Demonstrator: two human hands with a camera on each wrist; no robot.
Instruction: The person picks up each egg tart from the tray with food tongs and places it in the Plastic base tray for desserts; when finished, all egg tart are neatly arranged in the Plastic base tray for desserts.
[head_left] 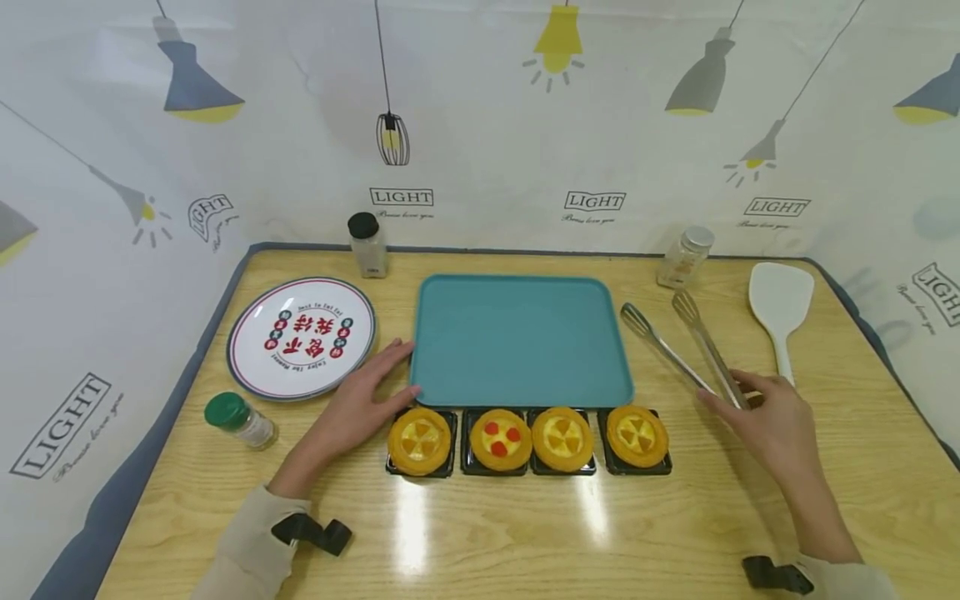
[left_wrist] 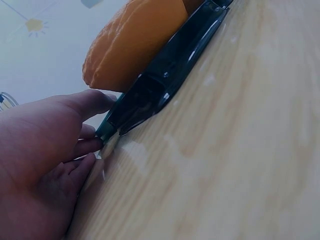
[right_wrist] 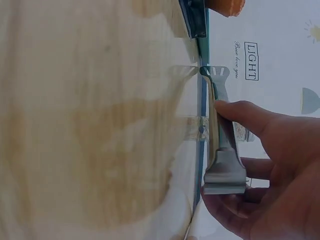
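Note:
In the head view my left hand (head_left: 358, 408) lies at the left edge of a blue-green tray (head_left: 525, 342), fingers extended, with fingertips and thumb touching its rim. The left wrist view shows that hand (left_wrist: 45, 145) beside a black plastic holder (left_wrist: 150, 92) bearing an orange-brown tart (left_wrist: 132, 45). My right hand (head_left: 776, 425) holds metal tongs (head_left: 678, 354) by the handle end, thumb on one side and fingers on the other. The tongs' arms are spread apart over the table. In the right wrist view the tongs (right_wrist: 224, 165) rise past the thumb of my hand (right_wrist: 280, 165).
Several tarts (head_left: 562, 439) in black holders line up before the tray. A patterned plate (head_left: 300, 337) and a green-capped shaker (head_left: 240, 419) stand left. Behind are a black-capped shaker (head_left: 367, 246) and a silver-capped jar (head_left: 685, 257). A white spatula (head_left: 780, 300) lies right.

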